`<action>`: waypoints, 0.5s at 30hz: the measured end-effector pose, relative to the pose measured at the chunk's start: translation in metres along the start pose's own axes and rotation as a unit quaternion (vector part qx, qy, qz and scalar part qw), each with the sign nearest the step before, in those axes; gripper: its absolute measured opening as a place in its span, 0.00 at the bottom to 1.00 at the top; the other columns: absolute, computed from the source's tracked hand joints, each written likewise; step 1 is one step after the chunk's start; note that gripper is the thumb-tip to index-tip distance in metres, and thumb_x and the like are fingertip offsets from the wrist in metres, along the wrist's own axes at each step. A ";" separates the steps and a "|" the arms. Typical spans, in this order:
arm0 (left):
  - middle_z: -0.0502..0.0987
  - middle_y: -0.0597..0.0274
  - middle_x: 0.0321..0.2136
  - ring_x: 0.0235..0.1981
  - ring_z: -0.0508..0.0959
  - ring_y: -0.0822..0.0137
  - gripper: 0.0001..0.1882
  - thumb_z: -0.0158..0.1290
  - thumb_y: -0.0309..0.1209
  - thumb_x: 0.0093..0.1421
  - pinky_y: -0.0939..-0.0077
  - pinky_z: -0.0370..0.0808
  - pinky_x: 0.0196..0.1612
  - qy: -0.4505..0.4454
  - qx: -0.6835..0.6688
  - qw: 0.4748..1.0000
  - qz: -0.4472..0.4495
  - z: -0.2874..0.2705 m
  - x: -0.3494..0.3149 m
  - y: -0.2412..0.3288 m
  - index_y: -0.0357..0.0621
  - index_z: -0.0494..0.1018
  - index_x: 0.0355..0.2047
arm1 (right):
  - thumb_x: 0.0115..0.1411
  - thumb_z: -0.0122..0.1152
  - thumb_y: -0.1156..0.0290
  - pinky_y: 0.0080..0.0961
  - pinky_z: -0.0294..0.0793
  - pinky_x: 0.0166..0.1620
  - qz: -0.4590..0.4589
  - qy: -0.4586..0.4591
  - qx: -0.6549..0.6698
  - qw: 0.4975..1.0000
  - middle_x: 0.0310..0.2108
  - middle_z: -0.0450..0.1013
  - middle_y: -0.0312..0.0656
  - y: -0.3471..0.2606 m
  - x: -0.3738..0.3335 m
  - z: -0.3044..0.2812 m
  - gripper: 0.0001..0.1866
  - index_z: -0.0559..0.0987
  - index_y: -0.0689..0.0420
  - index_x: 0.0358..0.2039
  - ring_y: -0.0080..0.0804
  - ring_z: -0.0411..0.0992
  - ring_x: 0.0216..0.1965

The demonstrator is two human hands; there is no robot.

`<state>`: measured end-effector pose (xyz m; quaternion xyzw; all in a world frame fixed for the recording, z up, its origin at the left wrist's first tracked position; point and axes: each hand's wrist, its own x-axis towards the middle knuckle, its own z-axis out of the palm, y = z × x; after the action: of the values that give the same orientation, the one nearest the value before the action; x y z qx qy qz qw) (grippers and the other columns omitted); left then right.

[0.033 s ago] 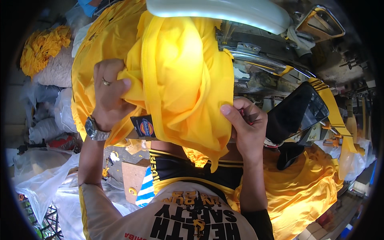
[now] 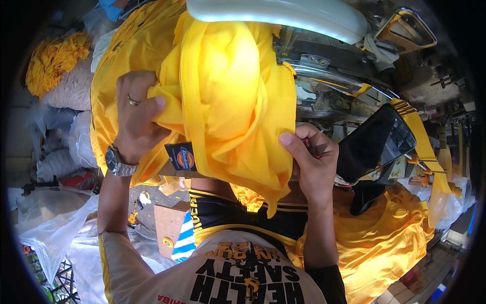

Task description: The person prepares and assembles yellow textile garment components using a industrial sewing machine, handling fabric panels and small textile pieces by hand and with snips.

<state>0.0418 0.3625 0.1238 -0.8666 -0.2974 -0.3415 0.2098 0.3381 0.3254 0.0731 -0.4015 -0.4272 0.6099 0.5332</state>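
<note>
A bright yellow garment (image 2: 230,101) is spread in front of me, with a stitched band running down it and a dark woven label (image 2: 181,158) at the band's lower end. My left hand (image 2: 137,109), with a ring and a wristwatch, is closed on a fold of the cloth left of the band. At the garment's right edge, my right hand (image 2: 315,154) pinches the fabric between thumb and fingers. Tucked in that same hand is a small dark-bladed tool with some red (image 2: 317,144), mostly hidden, perhaps thread snips.
Beyond the cloth stands a sewing machine (image 2: 278,15) with metal guides (image 2: 324,66). To the right, a phone (image 2: 379,144) leans beside a hanging yellow strip (image 2: 428,157). More yellow cloth (image 2: 385,243) is heaped at lower right; plastic bags (image 2: 55,213) lie at left.
My left hand has shifted very slightly left, drawing the fold with it, and the label has tilted a little. The right hand stays where it was.
</note>
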 end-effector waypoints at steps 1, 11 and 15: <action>0.72 0.47 0.41 0.38 0.72 0.46 0.33 0.68 0.29 0.35 0.52 0.65 0.38 -0.006 0.011 1.000 0.002 -0.003 0.004 -0.003 0.49 0.63 0.41 | 0.60 0.65 0.75 0.09 0.55 0.20 0.012 -0.003 -0.004 1.000 0.20 0.71 0.29 -0.002 -0.001 0.000 0.06 0.79 0.65 0.31 0.07 0.60 0.18; 0.73 0.51 0.45 0.43 0.71 0.48 0.32 0.65 0.20 0.31 0.54 0.66 0.43 0.014 0.076 0.996 0.042 -0.019 0.032 -0.039 0.49 0.67 0.41 | 0.60 0.65 0.73 0.09 0.56 0.18 0.010 -0.004 0.000 1.000 0.19 0.71 0.30 0.002 0.001 0.000 0.07 0.80 0.64 0.31 0.08 0.60 0.16; 0.74 0.51 0.45 0.44 0.72 0.48 0.29 0.65 0.19 0.32 0.55 0.69 0.43 0.032 0.100 0.993 0.058 -0.024 0.042 -0.044 0.46 0.69 0.38 | 0.58 0.66 0.72 0.10 0.55 0.18 0.019 0.001 0.019 1.000 0.19 0.71 0.30 0.001 0.002 0.001 0.07 0.80 0.64 0.31 0.08 0.60 0.15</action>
<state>0.0262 0.3962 0.1772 -0.8455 -0.2727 -0.3248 0.3245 0.3369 0.3270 0.0720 -0.4002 -0.4068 0.6276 0.5296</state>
